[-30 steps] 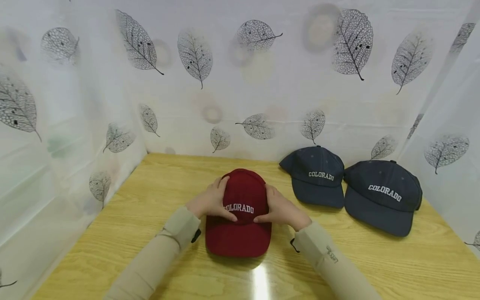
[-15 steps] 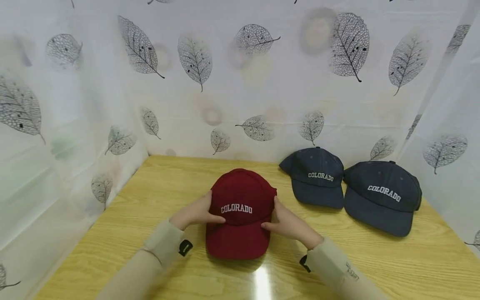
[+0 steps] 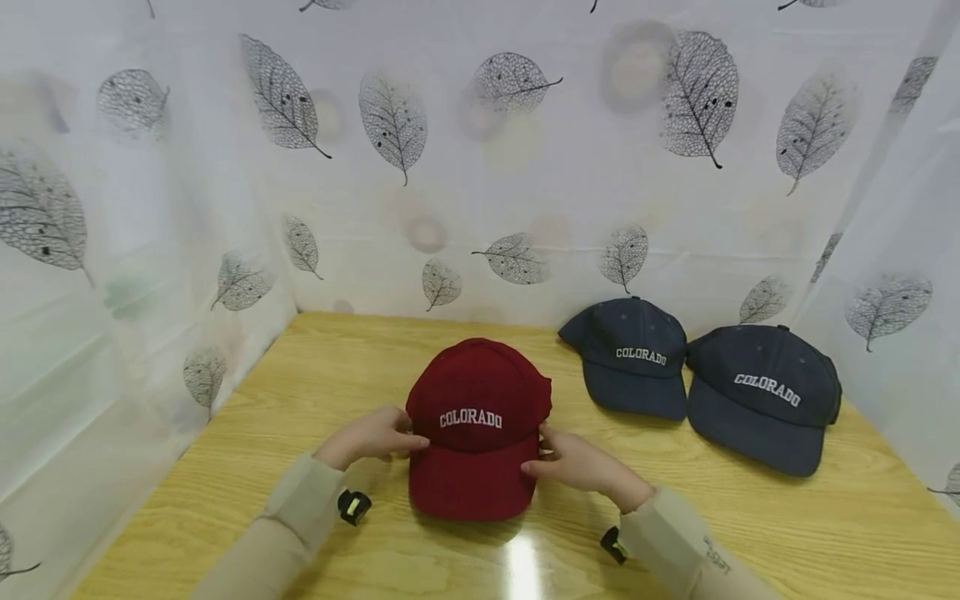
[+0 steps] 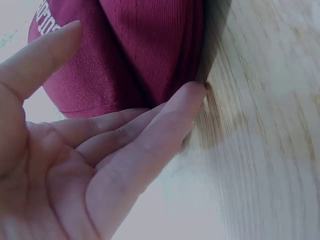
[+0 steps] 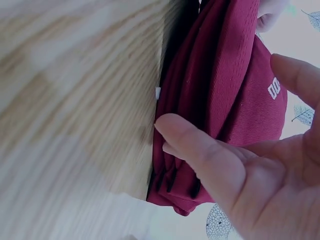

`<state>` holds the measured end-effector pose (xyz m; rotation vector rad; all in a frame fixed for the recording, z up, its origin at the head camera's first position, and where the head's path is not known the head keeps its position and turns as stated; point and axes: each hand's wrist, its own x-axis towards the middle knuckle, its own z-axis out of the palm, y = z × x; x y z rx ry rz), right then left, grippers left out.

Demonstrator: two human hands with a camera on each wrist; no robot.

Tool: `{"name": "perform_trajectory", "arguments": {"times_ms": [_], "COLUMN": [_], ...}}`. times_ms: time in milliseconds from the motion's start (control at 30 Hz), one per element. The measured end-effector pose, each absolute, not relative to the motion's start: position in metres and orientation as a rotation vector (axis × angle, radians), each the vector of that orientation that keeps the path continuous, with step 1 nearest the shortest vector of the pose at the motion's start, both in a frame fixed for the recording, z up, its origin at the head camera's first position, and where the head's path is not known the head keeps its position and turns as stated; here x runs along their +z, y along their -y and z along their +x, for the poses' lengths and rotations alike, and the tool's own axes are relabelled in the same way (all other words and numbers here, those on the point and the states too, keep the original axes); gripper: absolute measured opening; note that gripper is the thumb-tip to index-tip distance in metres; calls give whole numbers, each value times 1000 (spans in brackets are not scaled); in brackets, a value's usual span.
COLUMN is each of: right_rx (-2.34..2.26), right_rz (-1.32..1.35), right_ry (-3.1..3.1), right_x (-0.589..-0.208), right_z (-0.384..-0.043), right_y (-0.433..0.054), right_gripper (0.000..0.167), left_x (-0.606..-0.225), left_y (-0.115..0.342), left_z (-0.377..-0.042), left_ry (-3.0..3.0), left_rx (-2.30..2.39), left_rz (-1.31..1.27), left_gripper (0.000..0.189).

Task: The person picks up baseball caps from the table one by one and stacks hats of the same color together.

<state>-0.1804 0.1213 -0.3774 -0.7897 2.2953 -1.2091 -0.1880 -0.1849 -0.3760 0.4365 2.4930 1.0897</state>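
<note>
A dark red baseball cap (image 3: 474, 392) with white COLORADO lettering sits on the wooden table, its brim toward me. In the right wrist view, several layered red edges (image 5: 192, 90) show under the top brim, like nested caps. My left hand (image 3: 375, 437) is at the cap's left side, fingers fairly straight along it and thumb close to the front panel. At the right side is my right hand (image 3: 581, 462), fingertips by the lower layers and thumb near the brim. Neither hand is curled round the cap.
Two navy COLORADO caps stand at the back right, a smaller-looking one (image 3: 636, 358) and another (image 3: 765, 400) beside it. A white leaf-print curtain (image 3: 465, 192) rises behind the wooden table (image 3: 330, 358) and along its sides.
Both hands have slid down and outward from the crown to the cap's lower sides, their grip loosened. The cap's sides have spread wider; the navy caps have stayed put.
</note>
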Motion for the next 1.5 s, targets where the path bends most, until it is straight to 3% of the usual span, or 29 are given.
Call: {"name": "perform_trajectory", "arguments": {"times_ms": [700, 1367, 1500], "right_rx": [-1245, -1250, -1241], "right_rz": [-596, -545, -603], "right_ry": [-2234, -2178, -2185], "right_x": [-380, -384, -384], "right_z": [-206, -231, -228], "right_y": [-74, -55, -60], "right_gripper": [75, 75, 68], "left_x": [-380, -379, -379], "left_y": [217, 222, 220], "left_z": [-196, -200, -199], "left_ry": [-2539, -2753, -2789], "left_rx": [1272, 1088, 1022], "left_rz": [113, 67, 93], "left_gripper": [28, 30, 28]}}
